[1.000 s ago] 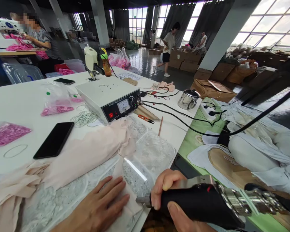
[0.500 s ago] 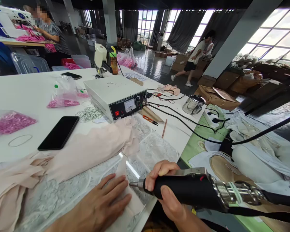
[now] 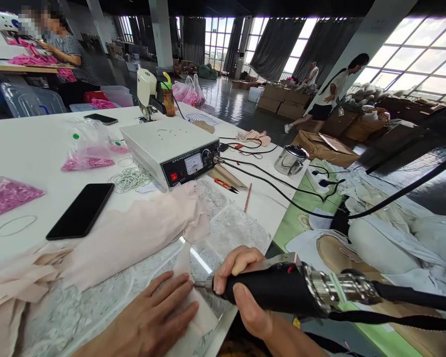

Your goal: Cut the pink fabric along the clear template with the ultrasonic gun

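My left hand (image 3: 158,310) lies flat with fingers spread on a small pale pink fabric piece (image 3: 200,310) near the table's front edge. In my right hand (image 3: 241,282) is a black handheld tool (image 3: 278,287) with a metal collar and a thick cable. Its thin metal tip touches or nearly touches the fabric's edge, just beside my left fingertips. Beneath is a glossy grey marbled sheet (image 3: 238,230). A larger pile of pale pink fabric (image 3: 130,228) lies behind my left hand.
A white control box (image 3: 171,141) with cables stands at the back. Around it are a phone (image 3: 81,210), orange snips (image 3: 226,185), a metal cup (image 3: 292,159) and bagged pink rings (image 3: 11,196). White garments (image 3: 386,243) lie at right. One person sits left; another walks behind.
The view has shifted slightly, moving table items left in the picture. The walking person has moved right. Both hands keep nearly the same pose, with the tool still at the fabric.
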Motion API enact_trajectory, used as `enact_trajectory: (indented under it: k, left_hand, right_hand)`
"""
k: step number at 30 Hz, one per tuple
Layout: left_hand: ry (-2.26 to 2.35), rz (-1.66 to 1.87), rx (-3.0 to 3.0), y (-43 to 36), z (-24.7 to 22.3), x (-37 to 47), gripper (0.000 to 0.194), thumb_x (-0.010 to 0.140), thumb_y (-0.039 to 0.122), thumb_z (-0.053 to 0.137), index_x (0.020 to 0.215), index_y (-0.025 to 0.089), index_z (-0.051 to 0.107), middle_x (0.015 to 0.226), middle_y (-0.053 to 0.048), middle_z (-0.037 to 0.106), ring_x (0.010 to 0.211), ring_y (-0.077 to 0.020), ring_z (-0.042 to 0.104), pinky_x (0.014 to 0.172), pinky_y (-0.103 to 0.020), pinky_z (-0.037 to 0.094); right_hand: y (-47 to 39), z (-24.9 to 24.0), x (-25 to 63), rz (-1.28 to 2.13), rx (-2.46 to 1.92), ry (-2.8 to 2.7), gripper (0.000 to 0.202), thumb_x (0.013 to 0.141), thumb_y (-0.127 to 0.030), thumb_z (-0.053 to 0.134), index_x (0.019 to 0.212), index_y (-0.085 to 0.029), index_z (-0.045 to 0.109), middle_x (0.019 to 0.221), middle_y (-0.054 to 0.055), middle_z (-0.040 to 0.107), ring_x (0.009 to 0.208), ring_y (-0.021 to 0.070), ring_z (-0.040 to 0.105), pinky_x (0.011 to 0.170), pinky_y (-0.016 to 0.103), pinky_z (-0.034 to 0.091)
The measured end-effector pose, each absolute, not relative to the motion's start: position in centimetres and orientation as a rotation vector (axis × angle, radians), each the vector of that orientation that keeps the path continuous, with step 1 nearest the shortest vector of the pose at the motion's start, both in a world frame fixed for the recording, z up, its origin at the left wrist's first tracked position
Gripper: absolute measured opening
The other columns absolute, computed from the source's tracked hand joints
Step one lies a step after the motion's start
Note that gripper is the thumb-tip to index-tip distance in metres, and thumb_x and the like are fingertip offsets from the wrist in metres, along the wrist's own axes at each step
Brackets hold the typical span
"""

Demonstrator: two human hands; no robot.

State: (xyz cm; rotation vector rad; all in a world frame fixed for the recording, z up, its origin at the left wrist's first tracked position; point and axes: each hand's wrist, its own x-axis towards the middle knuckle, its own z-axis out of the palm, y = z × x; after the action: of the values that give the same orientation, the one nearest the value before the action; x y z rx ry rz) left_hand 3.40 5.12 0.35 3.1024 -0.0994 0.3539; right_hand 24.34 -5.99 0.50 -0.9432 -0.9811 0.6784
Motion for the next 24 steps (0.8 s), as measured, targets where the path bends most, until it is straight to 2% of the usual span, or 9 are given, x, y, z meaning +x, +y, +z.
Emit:
enact_trajectory:
  k: [5, 13, 19, 24]
  left_hand:
    - [-0.223, 0.216, 3.137, 5.0, 1.4, 3.1, 0.052, 0.092, 0.011, 0.055, 0.143, 0.024, 0.055, 0.145, -0.007, 0.058, 0.138, -0.0265, 0.049, 0.114, -0.042, 0.042]
    - [-0.233, 0.205, 3.157, 4.5, 1.6, 2.7, 0.054, 0.094, 0.013, 0.055, 0.146, 0.026, 0.052, 0.151, -0.008, 0.052, 0.141, -0.0266, 0.046, 0.114, -0.042, 0.043]
    - [-0.216, 0.310, 3.170, 4.8, 1.5, 2.8, 0.044, 0.098, 0.016, 0.051, 0.141, 0.025, 0.057, 0.148, -0.009, 0.055, 0.139, -0.0268, 0.049, 0.115, -0.042, 0.042]
    - [-0.302, 0.334, 3.108, 5.1, 1.5, 3.3, 0.040, 0.097, 0.012, 0.051, 0.135, 0.018, 0.062, 0.137, -0.009, 0.064, 0.139, -0.0254, 0.049, 0.121, -0.043, 0.033]
  right_hand:
    - [-7.1, 0.8, 24.1, 0.713, -0.911, -0.977, 0.024, 0.089, -0.048, 0.063, 0.096, -0.029, 0.049, 0.080, 0.002, 0.058, 0.057, 0.0166, 0.056, 0.057, 0.037, 0.053]
    - [-8.5, 2.4, 23.6, 0.659, -0.855, -0.956, 0.019, 0.093, -0.046, 0.057, 0.098, -0.030, 0.049, 0.082, 0.000, 0.058, 0.052, 0.0127, 0.054, 0.050, 0.031, 0.047]
    - [-8.3, 1.5, 23.4, 0.746, -0.922, -0.943, 0.029, 0.085, -0.056, 0.062, 0.090, -0.029, 0.051, 0.072, 0.001, 0.059, 0.051, 0.0166, 0.054, 0.048, 0.034, 0.050]
    - [-8.8, 1.5, 23.0, 0.738, -0.882, -0.932, 0.024, 0.088, -0.052, 0.060, 0.091, -0.030, 0.054, 0.075, 0.000, 0.061, 0.046, 0.0137, 0.051, 0.050, 0.033, 0.050]
